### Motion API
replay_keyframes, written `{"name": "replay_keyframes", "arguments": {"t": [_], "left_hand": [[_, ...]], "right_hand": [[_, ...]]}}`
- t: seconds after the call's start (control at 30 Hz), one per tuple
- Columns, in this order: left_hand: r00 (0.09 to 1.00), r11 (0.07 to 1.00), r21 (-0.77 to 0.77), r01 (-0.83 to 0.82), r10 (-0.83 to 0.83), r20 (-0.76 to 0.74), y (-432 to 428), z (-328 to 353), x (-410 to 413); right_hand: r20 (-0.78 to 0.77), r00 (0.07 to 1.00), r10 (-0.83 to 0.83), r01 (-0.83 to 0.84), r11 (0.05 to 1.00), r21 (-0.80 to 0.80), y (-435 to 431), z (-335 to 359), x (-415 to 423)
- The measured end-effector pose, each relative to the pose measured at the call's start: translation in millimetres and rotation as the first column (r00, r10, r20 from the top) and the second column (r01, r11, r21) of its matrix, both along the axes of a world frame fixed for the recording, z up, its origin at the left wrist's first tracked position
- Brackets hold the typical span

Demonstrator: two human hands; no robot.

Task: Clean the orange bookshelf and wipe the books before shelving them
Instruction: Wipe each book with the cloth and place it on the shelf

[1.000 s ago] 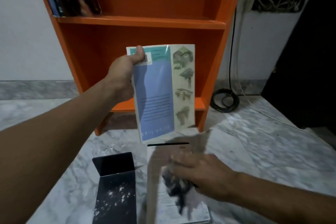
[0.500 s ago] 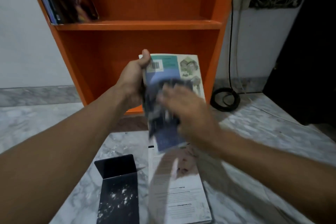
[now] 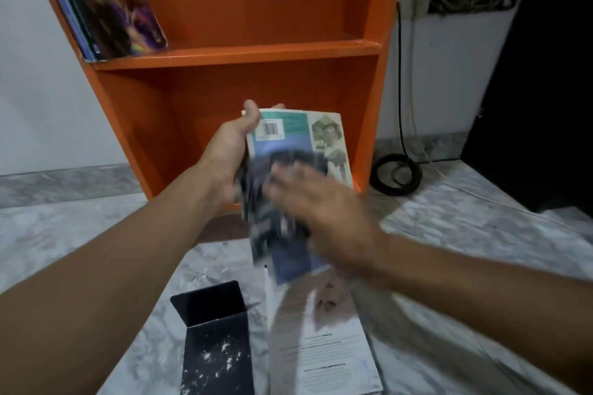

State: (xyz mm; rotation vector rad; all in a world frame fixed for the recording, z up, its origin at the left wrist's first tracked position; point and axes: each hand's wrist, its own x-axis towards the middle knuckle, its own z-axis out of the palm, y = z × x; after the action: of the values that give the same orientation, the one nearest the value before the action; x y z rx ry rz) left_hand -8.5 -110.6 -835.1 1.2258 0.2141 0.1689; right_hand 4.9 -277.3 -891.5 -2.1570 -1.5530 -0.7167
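Observation:
My left hand (image 3: pixel 232 151) grips a thin blue and cream book (image 3: pixel 324 135) by its upper left corner, back cover with barcode facing me, upright in front of the orange bookshelf (image 3: pixel 244 51). My right hand (image 3: pixel 324 212) presses a dark cloth (image 3: pixel 269 199) against the cover; both are motion-blurred. Another white book (image 3: pixel 330 349) lies flat on the marble floor below. A few books (image 3: pixel 106 3) lean at the left of the upper shelf.
A black metal bookend (image 3: pixel 215 333) with white specks lies on the floor left of the white book. A coiled black cable (image 3: pixel 396 173) sits right of the shelf, with wires running up the wall. A dark door or cabinet (image 3: pixel 545 74) stands at the right.
My right hand lifted the dark cloth from the book on the floor up to the held book and now rubs across its cover. My left hand lowered the book slightly.

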Motion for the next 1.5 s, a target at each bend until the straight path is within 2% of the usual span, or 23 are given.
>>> {"name": "replay_keyframes", "arguments": {"t": [0.03,0.07,0.13,0.17,0.23,0.3,0.37,0.43,0.53,0.6,0.67,0.73,0.8,0.87,0.93,1.03,1.1,1.13,1.2,1.27,1.33,1.4,1.5], "left_hand": [[1.000,1.000,-0.002,-0.006,0.006,0.009,3.8,1.8,-1.3],[1.000,1.000,-0.001,-0.006,0.006,0.018,9.0,1.9,-4.3],[1.000,1.000,0.013,-0.003,0.002,0.019,19.7,-2.7,-9.0],[1.000,1.000,0.021,0.007,-0.007,0.011,23.0,-4.3,-11.1],[1.000,1.000,0.012,0.018,-0.018,-0.021,25.9,-7.1,-14.9],[0.999,0.999,0.036,0.037,-0.035,-0.032,25.7,-10.1,-16.2],[0.998,0.998,0.046,0.051,-0.050,-0.024,22.2,-8.7,-14.7],[0.998,0.997,0.034,0.062,-0.063,0.009,19.6,-4.1,-13.2],[0.999,0.999,0.027,0.043,-0.044,0.026,26.2,1.6,-12.3],[1.000,0.999,0.033,0.000,0.000,0.027,36.7,-0.1,-15.9],[1.000,0.999,0.047,-0.022,0.021,0.022,42.6,-2.4,-21.0],[1.000,0.998,0.053,-0.025,0.024,0.009,46.2,-4.6,-23.6],[0.999,0.998,0.046,-0.041,0.041,-0.011,47.7,-6.6,-24.3],[1.000,0.998,0.054,-0.015,0.016,-0.009,44.9,-5.8,-22.1],[1.000,0.998,0.059,-0.011,0.010,0.020,39.9,-1.5,-19.6],[0.999,0.999,0.045,-0.027,0.026,0.036,37.6,7.6,-19.9],[0.997,0.996,0.051,-0.074,0.073,0.029,39.4,8.8,-23.5],[0.994,0.992,0.056,-0.112,0.111,0.019,38.8,7.9,-25.0],[0.981,0.980,0.047,-0.193,0.194,-0.006,36.8,5.6,-25.1],[0.968,0.968,-0.003,-0.252,0.252,-0.019,36.4,2.4,-22.6],[0.960,0.956,-0.082,-0.280,0.280,-0.009,34.7,3.7,-17.7],[0.942,0.928,-0.170,-0.330,0.335,0.002,32.8,9.7,-12.2],[0.913,0.896,-0.202,-0.396,0.408,0.022,31.1,18.9,-7.3]], "right_hand": [[0.073,0.994,0.078,-0.071,0.992,-0.103,-8.7,-26.0,-14.2],[0.046,0.985,0.166,-0.152,0.963,-0.221,-19.7,-46.9,-27.5],[-0.150,0.947,0.282,-0.316,0.896,-0.311,-36.5,-59.7,-40.7],[-0.232,0.922,0.311,-0.366,0.895,-0.254,-38.8,-49.9,-40.7],[-0.286,0.903,0.320,-0.342,0.939,-0.027,-36.0,-14.1,-28.6],[-0.159,0.968,0.193,-0.150,0.957,0.248,-24.2,38.8,-3.5],[-0.082,0.996,-0.019,0.049,0.920,0.388,-7.0,75.7,25.4],[-0.056,0.992,-0.112,0.123,0.956,0.266,4.3,65.2,37.7],[0.043,0.998,0.042,-0.042,0.999,-0.004,-9.8,-19.8,18.4],[-0.042,0.984,0.173,-0.178,0.965,-0.192,-34.7,-62.0,-6.4],[-0.148,0.956,0.254,-0.284,0.928,-0.241,-51.4,-59.7,-14.3],[-0.170,0.950,0.263,-0.274,0.961,-0.045,-50.9,-25.8,-3.0],[-0.084,0.989,0.121,-0.100,0.971,0.219,-40.0,27.9,22.0],[-0.018,0.998,-0.066,0.068,0.937,0.343,-27.9,66.6,48.8],[0.018,0.995,-0.101,0.092,0.958,0.273,-23.4,49.9,60.8],[-0.037,0.996,0.087,-0.088,0.996,-0.021,-43.8,-34.5,35.9],[-0.102,0.978,0.184,-0.206,0.935,-0.290,-68.3,-68.5,14.4],[-0.141,0.968,0.209,-0.245,0.908,-0.339,-77.7,-68.7,11.3],[-0.184,0.961,0.205,-0.245,0.941,-0.232,-84.7,-46.6,15.0],[-0.154,0.972,0.176,-0.174,0.984,0.022,-84.5,-6.3,19.1],[-0.091,0.990,0.106,-0.085,0.973,0.215,-78.2,33.0,21.2],[-0.092,0.996,0.019,0.008,0.961,0.277,-70.2,57.9,19.7],[-0.156,0.977,-0.147,0.182,0.953,0.241,-66.3,77.0,19.7]]}}
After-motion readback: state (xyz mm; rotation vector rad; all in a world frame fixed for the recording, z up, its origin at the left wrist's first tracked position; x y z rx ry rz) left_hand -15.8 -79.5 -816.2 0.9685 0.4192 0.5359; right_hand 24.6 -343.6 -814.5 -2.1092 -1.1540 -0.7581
